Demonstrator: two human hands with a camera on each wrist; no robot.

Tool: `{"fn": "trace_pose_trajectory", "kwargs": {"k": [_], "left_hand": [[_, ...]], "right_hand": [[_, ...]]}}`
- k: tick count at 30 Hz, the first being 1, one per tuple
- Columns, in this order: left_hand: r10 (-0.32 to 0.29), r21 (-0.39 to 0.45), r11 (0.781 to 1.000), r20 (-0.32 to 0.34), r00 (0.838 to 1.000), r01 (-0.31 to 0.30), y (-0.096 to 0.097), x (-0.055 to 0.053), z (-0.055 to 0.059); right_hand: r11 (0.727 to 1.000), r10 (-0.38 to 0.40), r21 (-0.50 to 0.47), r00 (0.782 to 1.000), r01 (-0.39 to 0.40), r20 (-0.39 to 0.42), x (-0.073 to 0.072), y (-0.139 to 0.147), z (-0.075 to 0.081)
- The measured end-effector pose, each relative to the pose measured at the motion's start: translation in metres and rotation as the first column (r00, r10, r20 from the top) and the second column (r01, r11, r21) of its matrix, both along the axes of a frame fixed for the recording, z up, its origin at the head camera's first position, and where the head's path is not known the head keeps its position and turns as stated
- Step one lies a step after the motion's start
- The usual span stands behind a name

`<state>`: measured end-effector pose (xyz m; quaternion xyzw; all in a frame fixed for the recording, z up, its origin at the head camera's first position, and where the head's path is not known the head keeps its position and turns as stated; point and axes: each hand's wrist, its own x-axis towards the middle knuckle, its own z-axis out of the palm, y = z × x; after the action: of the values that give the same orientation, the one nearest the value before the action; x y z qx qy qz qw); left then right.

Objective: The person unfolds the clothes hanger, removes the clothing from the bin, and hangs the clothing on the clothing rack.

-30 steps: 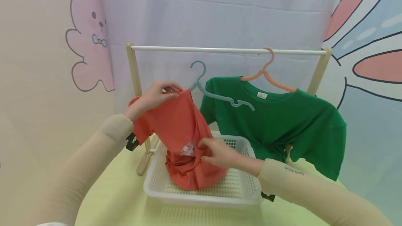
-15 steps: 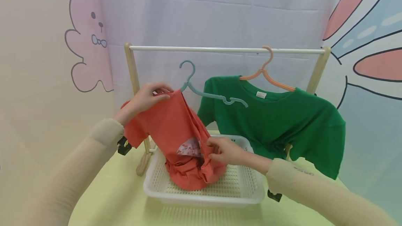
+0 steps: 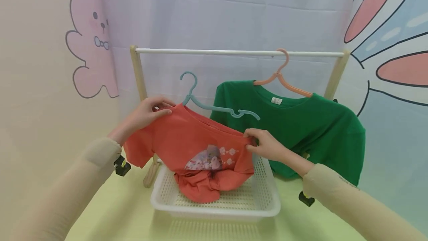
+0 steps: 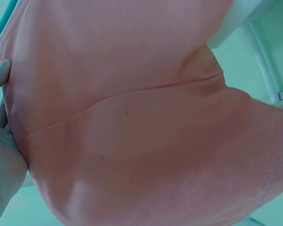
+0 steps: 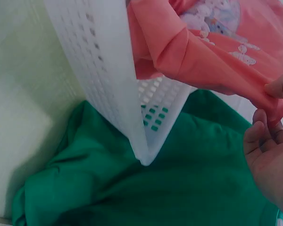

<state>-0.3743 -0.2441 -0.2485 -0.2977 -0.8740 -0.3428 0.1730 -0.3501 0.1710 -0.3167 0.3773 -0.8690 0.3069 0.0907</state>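
Observation:
A red T-shirt (image 3: 174,137) with a printed picture on its front hangs between my hands, its lower part bunched in a white basket (image 3: 214,211). My left hand (image 3: 143,114) grips its shoulder on the left, thumb in front. My right hand (image 3: 265,144) pinches the neckline's right side; in the right wrist view the thumb and fingers (image 5: 269,136) hold the cloth's edge. A blue hanger (image 3: 210,108) has one arm inside the shirt's left shoulder, hidden by cloth. Its other arm shows bare above the neckline, its hook free of the rail.
A clothes rack with a white rail (image 3: 207,52) and wooden posts stands behind. From the rail, at right, a green T-shirt (image 3: 301,122) hangs on an orange hanger (image 3: 290,84), partly behind the basket. The basket stands on a yellow-green tabletop (image 3: 127,203).
My right hand has drawn the neckline up and to the right, spreading the shirt and baring more of the print. The left hand and hanger have shifted left and slightly down.

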Motion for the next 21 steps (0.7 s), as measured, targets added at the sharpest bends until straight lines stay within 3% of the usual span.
{"fn": "trace_pose_trajectory", "kwargs": {"k": [6, 21], "left_hand": [[0.005, -0.005, 1.000, 0.041, 0.999, -0.005, -0.005, 0.003, -0.006], [-0.011, 0.006, 1.000, 0.072, 0.997, 0.010, -0.012, 0.003, -0.021]], "right_hand": [[1.000, 0.003, -0.025, 0.999, -0.005, -0.053, -0.012, 0.019, 0.003], [0.999, 0.049, -0.001, 0.993, -0.050, -0.105, -0.015, 0.056, 0.012]]}}
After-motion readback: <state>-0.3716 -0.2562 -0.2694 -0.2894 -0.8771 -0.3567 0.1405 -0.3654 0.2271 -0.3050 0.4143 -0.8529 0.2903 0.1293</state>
